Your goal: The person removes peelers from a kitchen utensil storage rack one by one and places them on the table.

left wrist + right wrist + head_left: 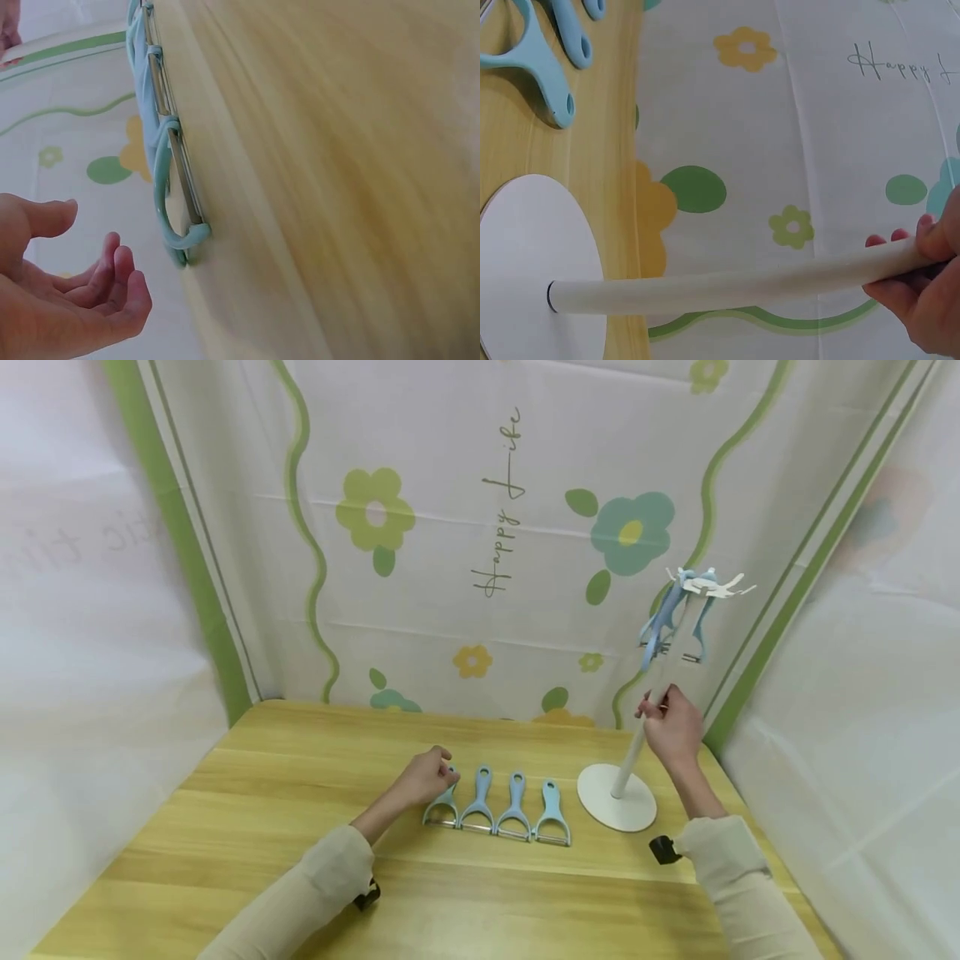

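Observation:
My left hand [426,775] is at the handle end of the leftmost peeler [440,811] in a row of several blue and green peelers on the table. In the left wrist view the same hand [82,300] shows thumb and loosely bent fingers apart, beside the green peeler [160,191], with nothing between them. My right hand [675,727] grips the pole [633,750] of a white stand. From the right wrist, fingers and thumb of that hand [930,281] wrap the pole [727,291]. Blue peelers [660,618] hang from the hooks [708,586] at its top.
The stand's round white base [596,797] rests on the wooden table [300,793], right of the peeler row. A white curtain [435,577] with printed flowers stands behind the table, and more sheets hang at both sides.

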The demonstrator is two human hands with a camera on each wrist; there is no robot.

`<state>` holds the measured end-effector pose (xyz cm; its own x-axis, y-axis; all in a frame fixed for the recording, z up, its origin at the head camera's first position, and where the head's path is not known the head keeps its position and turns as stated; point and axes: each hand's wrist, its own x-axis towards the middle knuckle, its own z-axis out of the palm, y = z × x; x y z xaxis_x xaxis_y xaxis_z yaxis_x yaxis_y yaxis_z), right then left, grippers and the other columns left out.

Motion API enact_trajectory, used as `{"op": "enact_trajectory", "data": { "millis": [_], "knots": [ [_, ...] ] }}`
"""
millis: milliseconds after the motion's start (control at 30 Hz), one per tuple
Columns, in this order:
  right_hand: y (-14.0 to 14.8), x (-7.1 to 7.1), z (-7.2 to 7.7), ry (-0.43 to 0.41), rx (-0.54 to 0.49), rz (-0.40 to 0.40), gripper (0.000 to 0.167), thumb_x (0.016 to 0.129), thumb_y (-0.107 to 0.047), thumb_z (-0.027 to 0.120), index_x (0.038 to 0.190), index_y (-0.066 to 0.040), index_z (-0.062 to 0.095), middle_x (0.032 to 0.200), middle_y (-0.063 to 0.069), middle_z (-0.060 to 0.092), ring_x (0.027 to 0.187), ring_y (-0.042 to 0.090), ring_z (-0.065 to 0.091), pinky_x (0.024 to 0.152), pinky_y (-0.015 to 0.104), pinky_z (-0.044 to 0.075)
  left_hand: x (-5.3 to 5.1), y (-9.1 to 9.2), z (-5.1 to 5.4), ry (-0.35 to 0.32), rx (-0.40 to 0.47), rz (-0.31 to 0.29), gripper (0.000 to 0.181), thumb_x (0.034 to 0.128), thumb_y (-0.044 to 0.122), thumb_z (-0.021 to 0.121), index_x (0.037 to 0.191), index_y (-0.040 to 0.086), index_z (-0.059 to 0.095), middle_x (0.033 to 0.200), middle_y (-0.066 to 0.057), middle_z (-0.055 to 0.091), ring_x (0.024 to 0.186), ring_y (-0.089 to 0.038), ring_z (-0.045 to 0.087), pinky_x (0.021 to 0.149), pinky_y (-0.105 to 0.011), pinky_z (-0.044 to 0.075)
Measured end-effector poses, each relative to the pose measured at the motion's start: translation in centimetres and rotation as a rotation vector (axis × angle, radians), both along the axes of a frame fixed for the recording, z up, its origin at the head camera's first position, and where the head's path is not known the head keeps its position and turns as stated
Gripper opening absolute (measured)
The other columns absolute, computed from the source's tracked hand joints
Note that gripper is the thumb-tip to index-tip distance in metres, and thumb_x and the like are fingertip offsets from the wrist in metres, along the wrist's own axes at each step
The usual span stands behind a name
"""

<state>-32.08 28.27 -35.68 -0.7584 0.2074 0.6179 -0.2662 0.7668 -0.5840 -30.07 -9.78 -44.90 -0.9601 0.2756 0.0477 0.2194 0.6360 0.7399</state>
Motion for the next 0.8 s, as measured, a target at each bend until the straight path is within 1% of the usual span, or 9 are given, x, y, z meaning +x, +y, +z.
{"op": "enact_trajectory", "data": {
  "millis": [100, 167, 267, 400, 467, 533, 600, 700, 800],
  "knots": [
    [0.4, -0.1, 0.2, -0.073, -0.015, 0.068, 0.005, 0.097, -0.003, 0.060, 0.099, 0.001, 0.061, 0.087, 0.018, 0.071, 0.084, 0.032, 0.072, 0.068, 0.009, 0.043, 0.0, 0.1, 0.1, 0.018, 0.002, -0.014, 0.046, 0.0956, 0.012, 0.065, 0.131, -0.012, 0.050, 0.090, -0.009, 0.070, 0.076, -0.016, 0.065, 0.072, -0.033, 0.058],
    [0.8, -0.3, 0.4, -0.110, -0.015, 0.115, 0.003, 0.098, -0.003, 0.058, 0.100, -0.001, 0.060, 0.087, 0.018, 0.070, 0.082, 0.027, 0.071, 0.069, 0.009, 0.045, 0.0, 0.2, 0.2, 0.025, -0.001, -0.026, 0.046, 0.0960, 0.013, 0.065, 0.132, -0.012, 0.050, 0.092, -0.008, 0.070, 0.080, -0.016, 0.066, 0.076, -0.034, 0.059],
    [1.4, -0.4, 0.6, -0.137, 0.004, 0.179, 0.004, 0.099, -0.002, 0.056, 0.100, -0.001, 0.060, 0.087, 0.018, 0.071, 0.080, 0.017, 0.068, 0.070, 0.012, 0.046, 0.0, 0.3, 0.3, 0.024, 0.013, -0.036, 0.046, 0.0961, 0.013, 0.065, 0.132, -0.011, 0.050, 0.093, -0.007, 0.070, 0.081, -0.016, 0.066, 0.076, -0.034, 0.058],
    [2.2, -0.2, 1.0, -0.185, 0.005, 0.280, 0.009, 0.100, -0.003, 0.054, 0.104, 0.002, 0.060, 0.090, 0.020, 0.070, 0.081, 0.006, 0.064, 0.071, 0.013, 0.048, 0.0, 0.5, 0.4, 0.022, 0.031, -0.047, 0.044, 0.0959, 0.012, 0.065, 0.131, -0.011, 0.050, 0.092, -0.007, 0.069, 0.080, -0.015, 0.065, 0.074, -0.033, 0.058],
    [2.5, -0.2, 1.4, -0.218, -0.007, 0.340, 0.011, 0.102, -0.004, 0.053, 0.106, 0.004, 0.059, 0.091, 0.022, 0.070, 0.081, 0.003, 0.063, 0.072, 0.015, 0.051, 0.0, 0.5, 0.5, 0.020, 0.032, -0.051, 0.044, 0.0961, 0.012, 0.065, 0.131, -0.011, 0.050, 0.093, -0.007, 0.069, 0.080, -0.015, 0.065, 0.074, -0.032, 0.057],
    [3.0, -0.3, 1.6, -0.251, -0.021, 0.405, 0.013, 0.103, -0.005, 0.051, 0.107, 0.005, 0.059, 0.092, 0.021, 0.069, 0.082, 0.003, 0.064, 0.073, 0.016, 0.054, 0.0, 0.6, 0.5, 0.018, 0.032, -0.056, 0.044, 0.0963, 0.011, 0.064, 0.132, -0.010, 0.050, 0.094, -0.007, 0.069, 0.081, -0.014, 0.065, 0.075, -0.032, 0.057],
    [3.5, -0.5, 1.7, -0.276, -0.033, 0.480, 0.013, 0.103, -0.004, 0.050, 0.106, 0.006, 0.058, 0.092, 0.021, 0.068, 0.083, 0.007, 0.066, 0.075, 0.017, 0.056, 0.0, 0.7, 0.6, 0.018, 0.033, -0.058, 0.043, 0.0963, 0.011, 0.064, 0.131, -0.010, 0.050, 0.095, -0.007, 0.069, 0.081, -0.015, 0.065, 0.075, -0.031, 0.057],
    [4.1, -1.0, 1.7, -0.291, -0.039, 0.602, 0.012, 0.102, -0.001, 0.049, 0.104, 0.008, 0.057, 0.091, 0.019, 0.068, 0.084, 0.015, 0.070, 0.077, 0.019, 0.058, 0.1, 0.9, 0.9, 0.020, 0.038, -0.064, 0.041, 0.0965, 0.010, 0.064, 0.131, -0.009, 0.051, 0.096, -0.008, 0.069, 0.082, -0.015, 0.065, 0.074, -0.031, 0.057],
    [4.6, -1.4, 1.8, -0.304, -0.022, 0.688, 0.009, 0.101, 0.002, 0.051, 0.102, 0.008, 0.056, 0.092, 0.018, 0.068, 0.085, 0.017, 0.071, 0.078, 0.021, 0.058, 0.3, 1.0, 1.2, 0.014, 0.047, -0.077, 0.041, 0.0967, 0.009, 0.063, 0.131, -0.009, 0.051, 0.097, -0.009, 0.068, 0.083, -0.016, 0.064, 0.074, -0.030, 0.056]
  ]
}}
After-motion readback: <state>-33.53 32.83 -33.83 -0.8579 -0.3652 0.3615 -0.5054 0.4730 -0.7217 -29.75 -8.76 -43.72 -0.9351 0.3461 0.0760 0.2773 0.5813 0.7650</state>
